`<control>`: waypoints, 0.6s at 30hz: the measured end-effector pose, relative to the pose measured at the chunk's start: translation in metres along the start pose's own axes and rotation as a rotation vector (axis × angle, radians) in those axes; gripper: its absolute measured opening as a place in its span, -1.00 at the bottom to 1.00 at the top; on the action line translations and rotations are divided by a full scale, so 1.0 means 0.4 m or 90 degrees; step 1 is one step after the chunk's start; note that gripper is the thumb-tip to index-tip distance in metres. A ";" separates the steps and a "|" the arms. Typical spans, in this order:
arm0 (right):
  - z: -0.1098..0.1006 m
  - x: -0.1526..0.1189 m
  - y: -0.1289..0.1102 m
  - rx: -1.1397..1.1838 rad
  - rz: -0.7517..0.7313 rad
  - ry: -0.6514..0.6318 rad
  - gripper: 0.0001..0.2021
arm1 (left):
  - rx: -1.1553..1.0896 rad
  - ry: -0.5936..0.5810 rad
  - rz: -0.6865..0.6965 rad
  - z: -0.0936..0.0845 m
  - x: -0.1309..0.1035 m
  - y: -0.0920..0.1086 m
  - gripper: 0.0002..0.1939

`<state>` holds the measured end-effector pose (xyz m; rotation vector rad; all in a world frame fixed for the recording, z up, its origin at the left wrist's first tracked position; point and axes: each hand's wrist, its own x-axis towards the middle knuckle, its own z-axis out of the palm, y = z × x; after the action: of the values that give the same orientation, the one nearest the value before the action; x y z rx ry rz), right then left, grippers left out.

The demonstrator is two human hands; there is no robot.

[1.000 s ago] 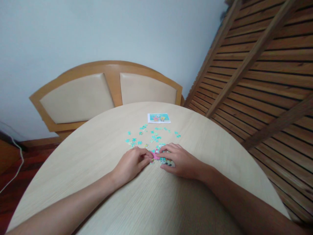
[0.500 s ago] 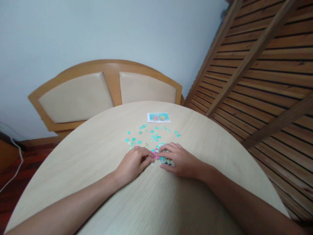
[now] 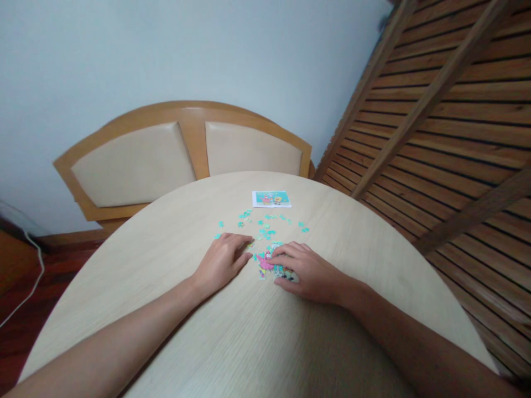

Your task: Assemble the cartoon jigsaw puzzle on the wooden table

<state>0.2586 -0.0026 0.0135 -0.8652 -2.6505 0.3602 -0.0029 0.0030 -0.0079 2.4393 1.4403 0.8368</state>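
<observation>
Pale wall (image 3: 215, 50) and slatted wooden panelling (image 3: 423, 155) are being seen beyond a round, light-wood table (image 3: 136, 287), with a cream-padded seat back (image 3: 194, 141) showing behind its far edge. Near that edge, a picture card (image 3: 271, 199) with a pink and a yellow cartoon figure is being displayed face up. Nearer the hands, turquoise loose pieces (image 3: 267, 233) of a puzzle are lying scattered. Closer to the table's near edge than these, a partly joined section (image 3: 264, 264), showing a pink figure, is being partly covered by the right hand (image 3: 309, 273). Its fingers are being held curved over the section, the thumb parted from them; the section seems to be being steadied, not pinched. Left of the section, the left hand (image 3: 222, 262) is being held with thumb and index finger parted, nothing visible between them. Whether a yellow piece (image 3: 249, 245) is being touched by its index fingertip cannot be told.

Seemingly, the section is being braced while another piece is being sought; a matching piece, lightly pinched and turned to fit, is being called for.
</observation>
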 end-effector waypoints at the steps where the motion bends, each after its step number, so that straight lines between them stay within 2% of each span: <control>1: -0.001 0.001 -0.001 -0.002 0.000 -0.001 -0.62 | 0.001 -0.001 -0.001 0.001 0.001 0.000 -0.69; 18: 0.000 -0.002 -0.007 0.006 -0.104 -0.027 -0.69 | -0.031 0.002 0.009 0.006 0.017 0.000 -0.76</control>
<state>0.2579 -0.0053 0.0143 -0.6398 -2.7318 0.3534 0.0010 0.0090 -0.0072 2.4158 1.3886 0.8690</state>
